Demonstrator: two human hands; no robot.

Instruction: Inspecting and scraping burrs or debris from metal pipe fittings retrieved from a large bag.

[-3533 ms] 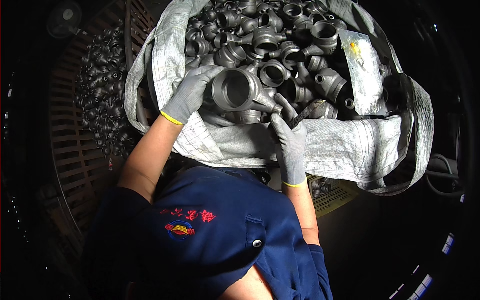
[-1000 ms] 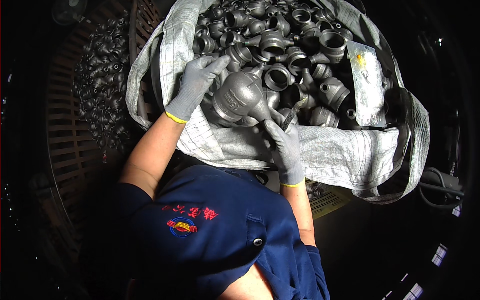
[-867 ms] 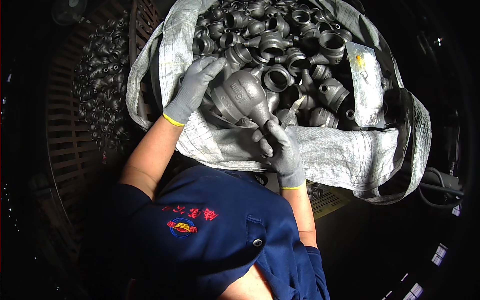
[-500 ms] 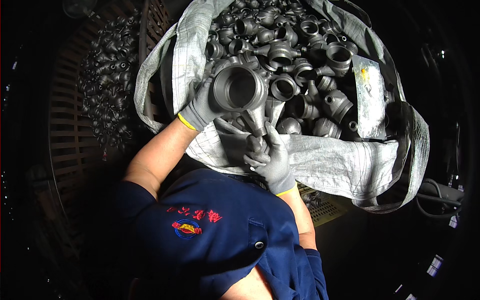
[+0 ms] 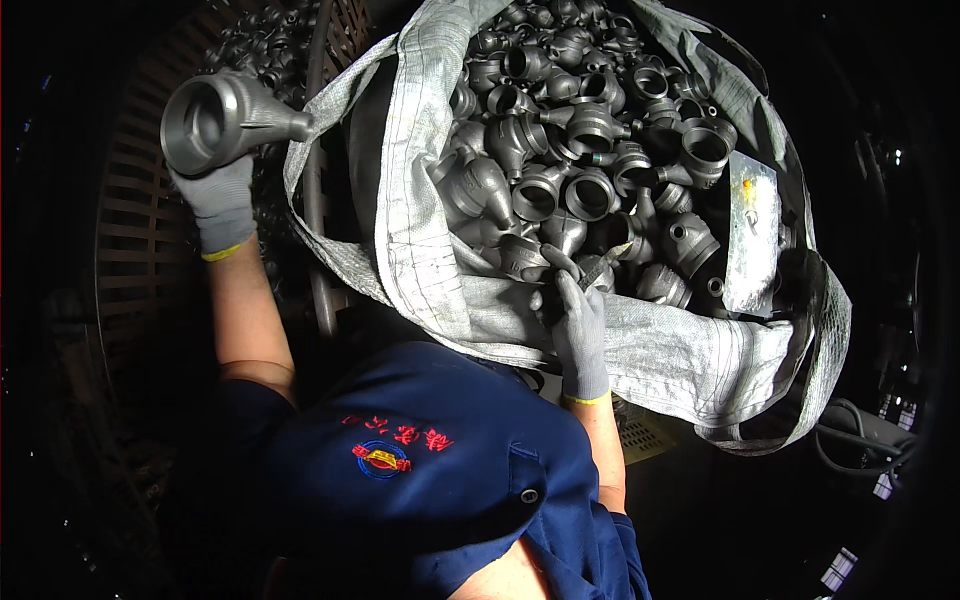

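In a grey glove with a yellow cuff, my left hand [image 5: 218,198] is closed on a dark grey metal pipe fitting [image 5: 225,120]. The casting has a wide round mouth and a tapering stem that points right. It is raised over the brown slatted bin [image 5: 130,250] at the left; most of my fingers are hidden behind it. My gloved right hand [image 5: 580,335] is at the front edge of the white woven bulk bag [image 5: 680,345], fingers closed around a slim tool [image 5: 603,268] with a pale yellowish tip. The tool's exact kind is unclear.
Similar metal fittings [image 5: 590,130] fill the bulk bag in a heap. Smaller fittings [image 5: 265,50] lie in the bin. A worn metallic plate [image 5: 752,235] stands at the bag's right side. Looped bag straps [image 5: 335,250] hang beside the bin, and dark hoses [image 5: 860,440] curve at the right.
My left hand has carried the fitting from over the bag leftward to above the bin. My right hand has come away from the fitting's stem and shifted slightly right.
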